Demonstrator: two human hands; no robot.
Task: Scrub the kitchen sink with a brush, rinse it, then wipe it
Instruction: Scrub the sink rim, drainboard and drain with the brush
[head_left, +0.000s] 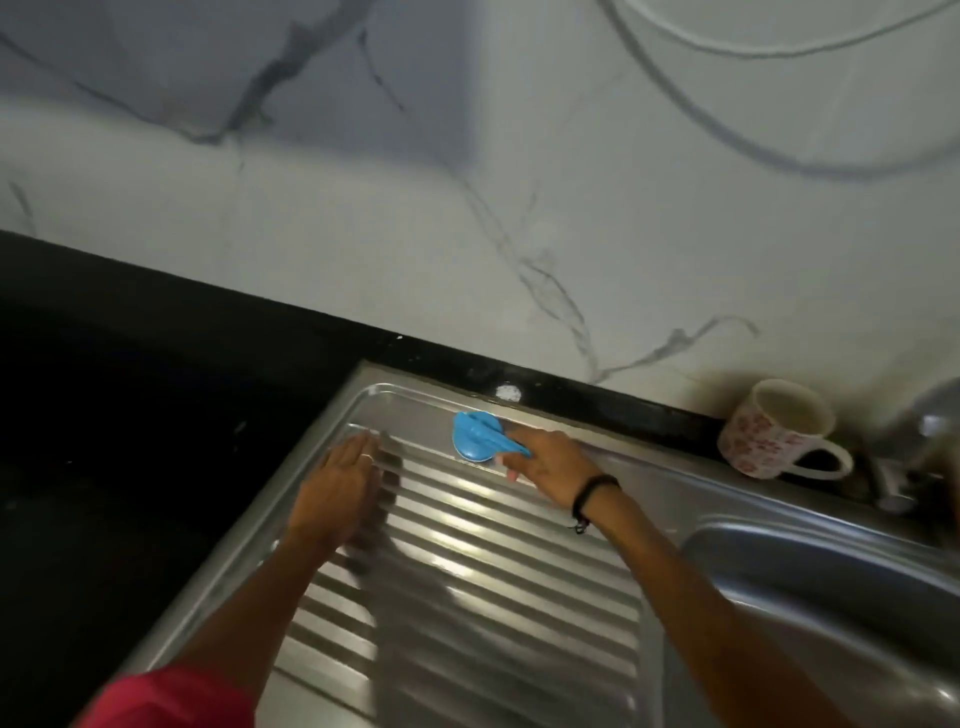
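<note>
Right hand grips the blue plastic brush by its handle, head down at far edge of the ribbed steel drainboard. Left hand flat, fingers straight, holding nothing. Scrub step prob. underway; next needs strokes along ridges twd basin.

R hand grips blue brush on drainboard, L hand flat

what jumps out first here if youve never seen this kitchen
The blue brush at the far edge of the steel drainboard, gripped by the right hand. The left hand lies flat on the ridges, and a patterned mug stands by the wall, right.
</note>
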